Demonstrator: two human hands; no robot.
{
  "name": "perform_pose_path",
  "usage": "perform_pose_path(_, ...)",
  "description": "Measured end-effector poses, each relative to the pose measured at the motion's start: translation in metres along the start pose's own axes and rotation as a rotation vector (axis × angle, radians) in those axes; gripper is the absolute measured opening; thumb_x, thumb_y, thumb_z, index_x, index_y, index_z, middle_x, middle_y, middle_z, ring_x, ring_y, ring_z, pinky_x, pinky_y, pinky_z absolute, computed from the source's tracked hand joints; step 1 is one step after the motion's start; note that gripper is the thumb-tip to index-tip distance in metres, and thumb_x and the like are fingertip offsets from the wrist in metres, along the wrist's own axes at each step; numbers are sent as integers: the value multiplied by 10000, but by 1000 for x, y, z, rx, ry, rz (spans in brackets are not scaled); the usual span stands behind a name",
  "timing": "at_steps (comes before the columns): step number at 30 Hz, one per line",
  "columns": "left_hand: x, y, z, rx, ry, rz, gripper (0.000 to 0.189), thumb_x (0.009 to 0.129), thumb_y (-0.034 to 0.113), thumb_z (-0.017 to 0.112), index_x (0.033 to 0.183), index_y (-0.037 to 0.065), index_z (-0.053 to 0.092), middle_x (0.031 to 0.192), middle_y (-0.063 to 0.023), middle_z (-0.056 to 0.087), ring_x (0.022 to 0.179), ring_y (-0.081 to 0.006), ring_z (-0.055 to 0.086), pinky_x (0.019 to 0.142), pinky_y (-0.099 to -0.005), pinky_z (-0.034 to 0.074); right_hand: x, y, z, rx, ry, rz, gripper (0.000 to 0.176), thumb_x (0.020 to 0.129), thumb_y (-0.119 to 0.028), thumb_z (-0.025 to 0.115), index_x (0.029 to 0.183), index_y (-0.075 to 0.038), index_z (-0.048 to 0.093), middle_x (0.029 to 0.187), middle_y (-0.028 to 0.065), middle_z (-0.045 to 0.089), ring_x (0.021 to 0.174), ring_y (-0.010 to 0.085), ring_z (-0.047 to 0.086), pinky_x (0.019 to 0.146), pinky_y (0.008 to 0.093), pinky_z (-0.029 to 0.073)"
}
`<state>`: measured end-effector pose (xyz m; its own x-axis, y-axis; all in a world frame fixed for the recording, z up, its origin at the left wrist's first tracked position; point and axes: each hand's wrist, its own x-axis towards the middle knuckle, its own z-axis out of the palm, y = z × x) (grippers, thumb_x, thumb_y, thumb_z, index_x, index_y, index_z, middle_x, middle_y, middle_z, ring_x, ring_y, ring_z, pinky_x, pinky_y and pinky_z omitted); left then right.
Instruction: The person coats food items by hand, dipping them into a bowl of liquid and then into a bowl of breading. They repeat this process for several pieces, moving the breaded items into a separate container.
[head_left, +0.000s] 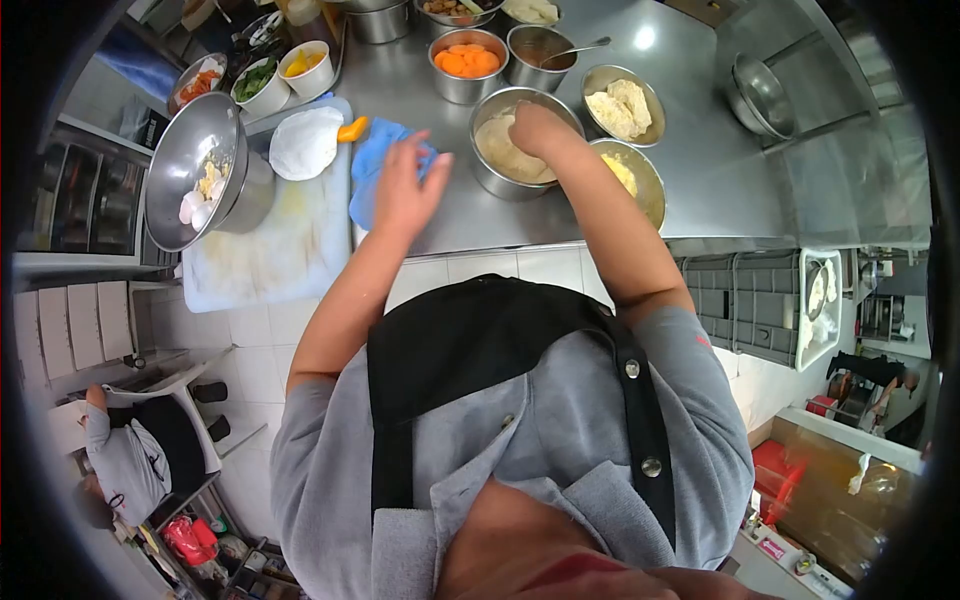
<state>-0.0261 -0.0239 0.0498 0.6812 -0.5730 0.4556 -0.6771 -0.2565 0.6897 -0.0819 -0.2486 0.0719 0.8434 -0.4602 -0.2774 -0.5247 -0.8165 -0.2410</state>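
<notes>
My right hand [537, 128] reaches into a steel bowl [484, 170] of pale dough or batter on the steel counter, fingers curled down into the contents. My left hand [404, 187] rests with fingers spread on a blue cloth [372, 152] beside that bowl. Just right of the bowl stands another steel bowl [650, 190] with yellowish food. A white cutting board [262, 250] lies to the left, with a white lump [305, 142] on it and a tilted steel mixing bowl [190, 165] holding pale pieces.
Behind are steel bowls of orange slices [466, 62], a bowl with a spoon [538, 52] and one with pale chunks [622, 106]. Small white cups [306, 66] of vegetables stand at back left. Another person [130, 455] sits at lower left. A rack [760, 305] hangs right.
</notes>
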Motion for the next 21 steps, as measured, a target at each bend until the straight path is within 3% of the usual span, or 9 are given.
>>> perform_pose_path(1, 6, 13, 9, -176, -112, -165, 500, 831, 199, 616, 1263, 16, 444, 874, -87, 553, 802, -177, 557, 710, -330, 468, 2, -1, -3, -14, -26, 21, 334, 818, -105, 475, 1107, 10, 598, 1073, 195, 619, 1000, 328, 601, 856, 381, 480)
perform_pose_path(4, 19, 25, 36, -362, -369, -300, 617, 833, 140, 578, 1379, 33, 313, 842, -67, 546, 731, -134, 560, 638, -290, 479, 3, -8, -9, -75, -76, 29, 310, 821, -100, 476, 1076, 6, 616, 1080, 190, 618, 1008, 319, 602, 857, 380, 482)
perform_pose_path(7, 30, 27, 42, -714, -414, -529, 667, 814, 79, 528, 1415, 30, 244, 753, -69, 548, 586, -132, 568, 525, -270, 486, 7, -13, -3, -54, 26, 12, 298, 821, -101, 482, 1060, 0, 627, 1095, 192, 611, 1010, 315, 604, 847, 386, 485)
perform_pose_path(11, 38, 25, 40, -782, -450, -530, 652, 809, 32, 482, 1415, 35, 241, 775, -70, 567, 527, -129, 569, 480, -258, 506, 0, -17, 3, 20, 82, -33, 301, 830, -132, 493, 1072, -6, 618, 1118, 188, 604, 1011, 316, 603, 839, 393, 485)
perform_pose_path(14, 39, 24, 44, -787, -475, -535, 634, 814, 21, 464, 1410, 44, 246, 794, -75, 574, 545, -128, 578, 497, -256, 520, -20, -30, -10, -30, -151, -172, 333, 831, -167, 507, 1110, -5, 589, 1124, 184, 601, 1008, 316, 604, 841, 395, 484)
perform_pose_path(17, 41, 27, 46, -766, -458, -528, 594, 829, 6, 436, 1397, 56, 269, 828, -75, 578, 561, -124, 575, 515, -248, 526, -19, -20, -4, 23, -165, -282, 317, 826, -174, 501, 1072, -5, 609, 1081, 182, 620, 977, 322, 614, 833, 400, 487)
perform_pose_path(20, 39, 21, 49, -784, -449, -547, 587, 833, -6, 430, 1394, 55, 268, 847, -86, 585, 576, -135, 589, 541, -258, 545, -26, -11, -8, -56, 48, -239, 302, 813, -140, 505, 1059, -4, 617, 1097, 191, 610, 994, 320, 605, 838, 398, 483)
perform_pose_path(21, 38, 22, 49, -810, -443, -557, 587, 833, -11, 430, 1393, 57, 269, 856, -89, 588, 578, -138, 593, 547, -261, 550, -23, -5, -11, -112, 27, -196, 298, 814, -124, 500, 1062, -6, 616, 1107, 193, 604, 1004, 319, 600, 843, 396, 480)
